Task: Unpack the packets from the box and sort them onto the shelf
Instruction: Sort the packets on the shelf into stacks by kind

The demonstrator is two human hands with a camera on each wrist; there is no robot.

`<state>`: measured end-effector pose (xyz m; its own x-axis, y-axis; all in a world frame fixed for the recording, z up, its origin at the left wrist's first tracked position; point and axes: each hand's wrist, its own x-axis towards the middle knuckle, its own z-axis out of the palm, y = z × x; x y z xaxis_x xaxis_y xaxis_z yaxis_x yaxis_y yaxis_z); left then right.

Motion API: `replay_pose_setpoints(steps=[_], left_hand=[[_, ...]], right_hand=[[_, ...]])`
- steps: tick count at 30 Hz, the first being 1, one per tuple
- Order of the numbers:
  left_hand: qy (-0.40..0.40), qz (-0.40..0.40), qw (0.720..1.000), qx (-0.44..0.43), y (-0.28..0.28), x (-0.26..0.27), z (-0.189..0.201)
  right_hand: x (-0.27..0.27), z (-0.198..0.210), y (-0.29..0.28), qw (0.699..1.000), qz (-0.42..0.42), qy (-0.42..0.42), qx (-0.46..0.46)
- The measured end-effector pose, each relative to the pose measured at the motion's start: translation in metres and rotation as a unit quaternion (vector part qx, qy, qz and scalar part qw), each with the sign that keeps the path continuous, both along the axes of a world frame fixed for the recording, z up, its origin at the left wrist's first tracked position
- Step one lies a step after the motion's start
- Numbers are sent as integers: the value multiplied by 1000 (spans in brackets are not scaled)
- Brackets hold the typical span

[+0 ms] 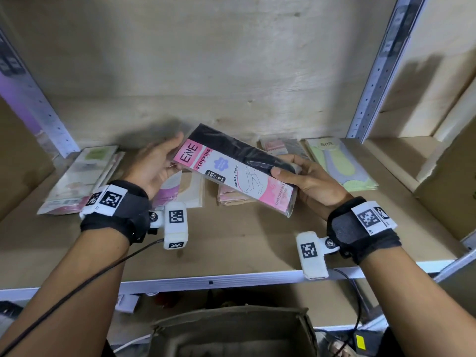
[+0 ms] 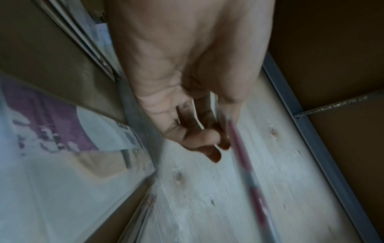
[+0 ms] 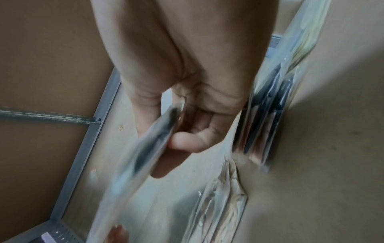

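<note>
Both forearms reach forward over the shelf (image 1: pixel 231 243). My right hand (image 1: pixel 306 180) has a clenched grip on the stocking packet (image 1: pixel 231 168), thumb on top, fingers beneath. My left hand (image 1: pixel 157 166) lies flat-fingered against its pink end. The packet tilts in the air above other packets (image 1: pixel 79 176) lying on the wooden shelf. An open box (image 1: pixel 231 333) sits below. The wrist views are blurred; the right one shows the packet edge-on.
</note>
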<state>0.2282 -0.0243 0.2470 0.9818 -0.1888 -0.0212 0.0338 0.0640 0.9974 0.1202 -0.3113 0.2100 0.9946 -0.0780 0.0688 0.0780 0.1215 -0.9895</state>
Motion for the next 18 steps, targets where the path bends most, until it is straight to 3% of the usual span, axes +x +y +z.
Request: replay_pose_setpoints(steps=[5, 12, 15, 18], left_hand=[[-16, -40, 996, 72, 9, 0, -5], [-55, 132, 977, 158, -17, -3, -14], [-70, 147, 979, 118, -20, -3, -14], [-17, 116, 992, 39, -19, 1, -13]], right_hand=[[-2, 1, -6, 1000, -23, -7, -18], [-3, 2, -4, 997, -61, 11, -43], [-5, 3, -3, 996, -60, -3, -60], [-7, 3, -6, 997, -51, -5, -50]])
